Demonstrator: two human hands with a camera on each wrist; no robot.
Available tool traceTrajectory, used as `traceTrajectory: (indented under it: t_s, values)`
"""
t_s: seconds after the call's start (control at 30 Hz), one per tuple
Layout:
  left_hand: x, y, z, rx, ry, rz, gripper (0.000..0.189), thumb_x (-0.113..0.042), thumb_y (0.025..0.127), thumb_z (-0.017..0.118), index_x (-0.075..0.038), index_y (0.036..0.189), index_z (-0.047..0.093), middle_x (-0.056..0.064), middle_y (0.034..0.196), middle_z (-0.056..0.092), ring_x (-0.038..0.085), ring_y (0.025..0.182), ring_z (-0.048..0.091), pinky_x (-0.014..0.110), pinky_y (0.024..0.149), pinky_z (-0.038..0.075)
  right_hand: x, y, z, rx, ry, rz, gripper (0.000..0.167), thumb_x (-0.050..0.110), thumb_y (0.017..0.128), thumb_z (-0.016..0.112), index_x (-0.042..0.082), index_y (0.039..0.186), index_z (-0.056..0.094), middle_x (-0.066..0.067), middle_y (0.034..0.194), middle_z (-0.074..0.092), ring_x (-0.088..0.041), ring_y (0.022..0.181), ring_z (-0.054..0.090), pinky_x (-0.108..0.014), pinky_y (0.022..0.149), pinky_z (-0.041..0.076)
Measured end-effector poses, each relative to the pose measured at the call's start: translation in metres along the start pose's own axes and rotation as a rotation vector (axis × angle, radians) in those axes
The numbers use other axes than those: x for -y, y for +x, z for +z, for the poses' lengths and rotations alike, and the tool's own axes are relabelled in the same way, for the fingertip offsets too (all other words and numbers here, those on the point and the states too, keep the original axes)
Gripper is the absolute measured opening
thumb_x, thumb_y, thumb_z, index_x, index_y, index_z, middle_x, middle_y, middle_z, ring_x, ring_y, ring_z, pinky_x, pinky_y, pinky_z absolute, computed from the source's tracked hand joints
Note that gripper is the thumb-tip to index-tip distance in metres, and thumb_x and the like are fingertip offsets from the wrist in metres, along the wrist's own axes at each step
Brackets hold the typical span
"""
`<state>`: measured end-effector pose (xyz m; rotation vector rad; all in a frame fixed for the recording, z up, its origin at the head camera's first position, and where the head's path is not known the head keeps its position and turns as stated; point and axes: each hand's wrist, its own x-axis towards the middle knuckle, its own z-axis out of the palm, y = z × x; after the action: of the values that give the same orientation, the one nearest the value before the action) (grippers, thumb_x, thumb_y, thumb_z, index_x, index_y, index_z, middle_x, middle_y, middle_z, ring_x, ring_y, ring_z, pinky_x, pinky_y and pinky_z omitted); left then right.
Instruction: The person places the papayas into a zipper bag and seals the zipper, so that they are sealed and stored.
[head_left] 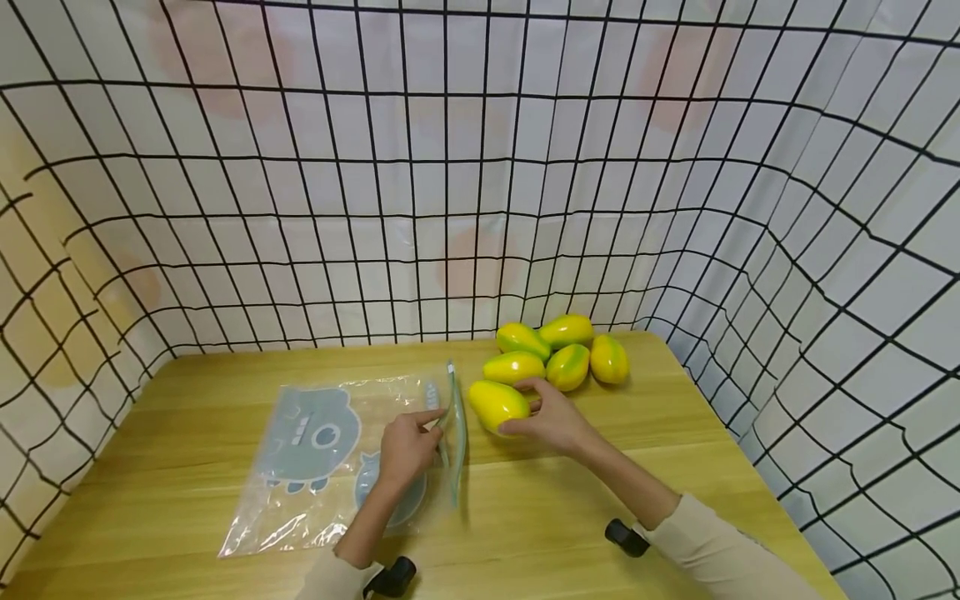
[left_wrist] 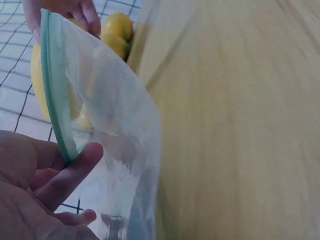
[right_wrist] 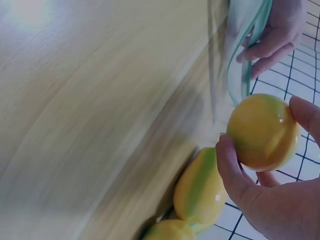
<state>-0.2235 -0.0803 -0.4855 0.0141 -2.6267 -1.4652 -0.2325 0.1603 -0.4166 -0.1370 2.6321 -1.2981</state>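
A clear zip bag (head_left: 315, 517) with grey-blue cartoon prints lies on the table, its green zip edge (head_left: 459, 442) raised and its mouth parted toward the right. My left hand (head_left: 407, 448) pinches one side of that edge; in the left wrist view the green strip (left_wrist: 55, 95) runs up from between thumb and finger. Just right of the mouth, my right hand (head_left: 555, 419) grips a glossy yellow mango (head_left: 497, 406) by its right end. The right wrist view shows fingers and thumb round the mango (right_wrist: 262, 132), its far end facing the bag opening.
Several more yellow-green mangoes, including a near one (head_left: 513, 367) and a far-right one (head_left: 609, 360), sit together behind my right hand. The wooden table (head_left: 150, 450) ends at a black wire grid (head_left: 420, 192) in front of pale sheeting, at the back and both sides.
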Motion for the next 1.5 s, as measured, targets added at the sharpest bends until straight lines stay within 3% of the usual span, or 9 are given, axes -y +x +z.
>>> traceTrajectory:
  t_s: [0.2,0.5,0.77,1.23,1.5]
  values:
    - [0.000,0.001,-0.003,-0.024,0.002,-0.030,0.037,-0.007,0.083,0.062,-0.011,0.117,0.077,0.004,0.070,0.074,0.009,0.047,0.053,0.025,0.043,0.036,0.008,0.002,0.006,0.021,0.052,-0.009,0.079,0.036,0.076,0.088,0.015,0.142,0.051,-0.012,0.122,0.067,-0.023,0.106,0.065,-0.037,0.083,0.055]
    - [0.002,0.002,-0.002,-0.031,0.001,-0.029,0.036,-0.007,0.083,0.063,-0.012,0.116,0.078,0.003,0.067,0.071,0.009,0.046,0.049,0.025,0.043,0.036,0.014,0.002,0.012,0.050,0.111,-0.018,0.077,0.032,0.078,0.087,0.015,0.144,0.052,-0.014,0.128,0.065,-0.026,0.111,0.064,-0.039,0.085,0.057]
    - [0.003,0.002,-0.001,-0.010,-0.042,-0.054,0.038,-0.008,0.083,0.062,-0.011,0.118,0.077,0.008,0.076,0.074,0.009,0.044,0.047,0.025,0.043,0.037,0.013,-0.002,0.011,0.079,0.119,-0.030,0.073,0.031,0.081,0.084,0.014,0.145,0.054,-0.017,0.127,0.064,-0.024,0.105,0.064,-0.047,0.087,0.057]
    - [0.004,0.003,-0.004,-0.025,-0.053,-0.098,0.037,-0.012,0.085,0.064,-0.015,0.119,0.077,0.003,0.068,0.069,0.010,0.039,0.048,0.023,0.042,0.036,0.016,0.001,0.016,0.090,0.054,-0.045,0.072,0.035,0.080,0.084,0.016,0.144,0.057,-0.013,0.129,0.065,-0.025,0.108,0.063,-0.037,0.080,0.056]
    - [0.004,0.003,-0.006,-0.037,-0.113,-0.126,0.033,-0.010,0.085,0.065,-0.015,0.115,0.079,0.004,0.070,0.070,0.011,0.043,0.048,0.024,0.043,0.037,0.015,0.000,0.018,0.093,0.010,-0.045,0.070,0.035,0.079,0.084,0.018,0.143,0.059,-0.011,0.134,0.064,-0.030,0.114,0.060,-0.040,0.081,0.056]
